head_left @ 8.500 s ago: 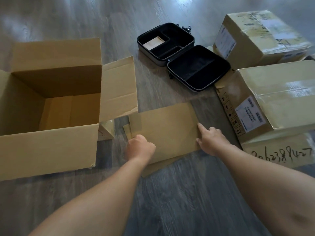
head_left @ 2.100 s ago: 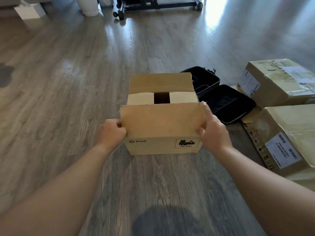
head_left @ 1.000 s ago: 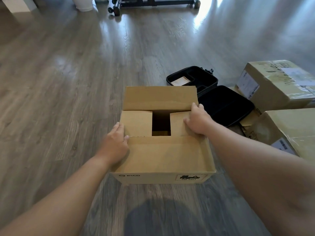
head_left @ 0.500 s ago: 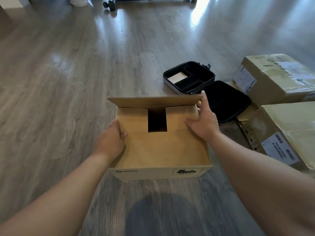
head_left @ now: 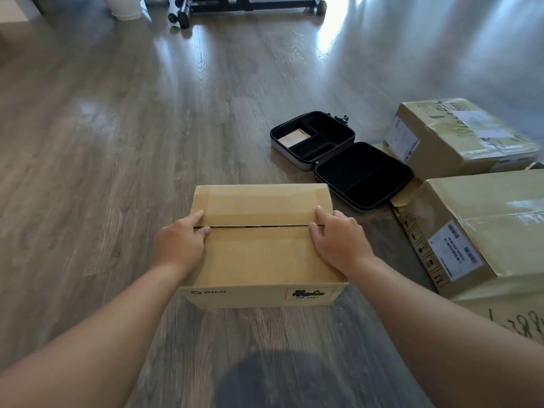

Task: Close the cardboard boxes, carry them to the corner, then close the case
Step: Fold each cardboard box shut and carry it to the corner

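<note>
A small brown cardboard box (head_left: 259, 254) marked PICO stands on the wooden floor in front of me, both top flaps folded down and meeting at a middle seam. My left hand (head_left: 181, 242) rests flat on the left end of the seam. My right hand (head_left: 338, 240) presses flat on the right end. Beyond the box to the right, a black case (head_left: 341, 157) lies wide open, with a tan item in one of its compartments.
Two larger taped cardboard boxes sit at the right: one far (head_left: 459, 136), one near (head_left: 485, 231). A flat piece of cardboard with handwriting (head_left: 518, 322) lies at the right edge. A wheeled black frame (head_left: 247, 7) and a white container (head_left: 126, 7) stand at the far end.
The far flap came down onto the box top and the near flap closed against it. My hands moved from the inner flaps to the outer seam.
</note>
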`<action>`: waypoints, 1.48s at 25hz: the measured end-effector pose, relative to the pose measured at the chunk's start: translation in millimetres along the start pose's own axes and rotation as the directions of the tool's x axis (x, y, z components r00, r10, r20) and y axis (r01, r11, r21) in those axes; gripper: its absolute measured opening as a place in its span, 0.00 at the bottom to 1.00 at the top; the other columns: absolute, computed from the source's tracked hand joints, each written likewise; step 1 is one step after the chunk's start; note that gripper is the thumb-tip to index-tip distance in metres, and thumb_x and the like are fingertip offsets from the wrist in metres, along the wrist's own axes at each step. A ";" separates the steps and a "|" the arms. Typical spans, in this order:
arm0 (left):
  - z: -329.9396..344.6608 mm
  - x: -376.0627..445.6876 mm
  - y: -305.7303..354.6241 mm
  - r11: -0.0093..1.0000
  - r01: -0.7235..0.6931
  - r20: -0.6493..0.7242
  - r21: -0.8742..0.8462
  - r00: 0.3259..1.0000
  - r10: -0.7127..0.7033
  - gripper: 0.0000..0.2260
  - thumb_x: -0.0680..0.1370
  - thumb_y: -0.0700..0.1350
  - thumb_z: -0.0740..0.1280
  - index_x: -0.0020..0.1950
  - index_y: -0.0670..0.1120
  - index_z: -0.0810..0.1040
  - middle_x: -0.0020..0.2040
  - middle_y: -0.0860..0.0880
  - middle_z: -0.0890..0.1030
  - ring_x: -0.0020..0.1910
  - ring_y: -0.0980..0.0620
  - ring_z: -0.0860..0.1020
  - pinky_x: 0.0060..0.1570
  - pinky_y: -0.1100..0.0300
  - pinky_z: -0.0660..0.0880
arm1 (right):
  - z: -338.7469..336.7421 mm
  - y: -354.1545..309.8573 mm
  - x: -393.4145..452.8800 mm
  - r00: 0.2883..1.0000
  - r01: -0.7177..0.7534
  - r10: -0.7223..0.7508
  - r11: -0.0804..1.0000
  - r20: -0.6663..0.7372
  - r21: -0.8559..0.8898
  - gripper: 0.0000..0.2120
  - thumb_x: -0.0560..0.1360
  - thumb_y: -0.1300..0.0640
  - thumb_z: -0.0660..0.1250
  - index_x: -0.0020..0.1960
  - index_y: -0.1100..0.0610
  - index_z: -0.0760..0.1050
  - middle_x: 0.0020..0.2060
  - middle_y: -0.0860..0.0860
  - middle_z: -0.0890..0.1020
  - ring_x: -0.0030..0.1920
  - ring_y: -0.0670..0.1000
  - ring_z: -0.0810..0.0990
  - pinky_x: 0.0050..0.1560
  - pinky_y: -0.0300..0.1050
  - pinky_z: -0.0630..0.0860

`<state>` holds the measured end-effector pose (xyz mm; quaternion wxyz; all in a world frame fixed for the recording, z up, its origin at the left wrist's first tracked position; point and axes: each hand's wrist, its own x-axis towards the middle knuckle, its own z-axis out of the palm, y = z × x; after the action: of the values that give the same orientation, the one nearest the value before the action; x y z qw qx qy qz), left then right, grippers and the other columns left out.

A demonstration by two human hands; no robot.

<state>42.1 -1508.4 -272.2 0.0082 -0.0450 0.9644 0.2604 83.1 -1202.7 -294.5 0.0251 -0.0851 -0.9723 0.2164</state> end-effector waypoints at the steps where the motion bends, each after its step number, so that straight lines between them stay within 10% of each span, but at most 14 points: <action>1: -0.7 2.3 0.7 1.000 0.026 -0.002 -0.015 1.000 -0.026 0.20 0.79 0.51 0.68 0.72 0.52 0.75 0.63 0.43 0.81 0.63 0.39 0.77 0.60 0.50 0.72 | 1.6 -4.9 -2.1 1.000 -0.019 0.019 1.000 -0.001 -0.024 0.25 0.82 0.43 0.56 0.77 0.50 0.65 0.57 0.57 0.79 0.52 0.58 0.79 0.49 0.51 0.74; 18: -65.1 -10.1 5.2 0.994 0.097 -0.074 -0.059 0.992 -0.101 0.18 0.78 0.47 0.70 0.69 0.46 0.78 0.65 0.44 0.80 0.67 0.41 0.76 0.65 0.53 0.72 | -38.7 -63.8 -7.1 0.991 0.009 -0.008 1.000 0.134 -0.005 0.33 0.79 0.41 0.62 0.79 0.51 0.59 0.64 0.56 0.73 0.60 0.59 0.76 0.54 0.53 0.74; 30: -406.0 -140.7 49.1 0.935 0.336 -0.190 -0.113 0.916 -0.352 0.17 0.79 0.46 0.68 0.68 0.46 0.79 0.63 0.44 0.81 0.63 0.41 0.78 0.61 0.51 0.74 | -282.9 -314.9 -59.4 0.926 0.195 -0.196 0.980 0.324 0.034 0.35 0.78 0.41 0.63 0.80 0.49 0.56 0.71 0.56 0.68 0.66 0.59 0.73 0.60 0.54 0.73; 37: -586.3 -279.5 88.8 0.853 0.493 -0.355 -0.169 0.777 -0.519 0.17 0.80 0.48 0.66 0.68 0.47 0.78 0.64 0.46 0.81 0.62 0.43 0.78 0.60 0.52 0.74 | -430.2 -455.4 -128.0 0.814 0.460 -0.455 0.884 0.361 0.078 0.28 0.75 0.40 0.63 0.72 0.49 0.68 0.60 0.54 0.76 0.51 0.54 0.73 0.48 0.51 0.70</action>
<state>316.8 -1703.8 290.0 -0.1145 -0.3534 0.8895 0.2662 175.5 -1452.2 286.8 -0.1072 0.1931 -0.9525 0.2098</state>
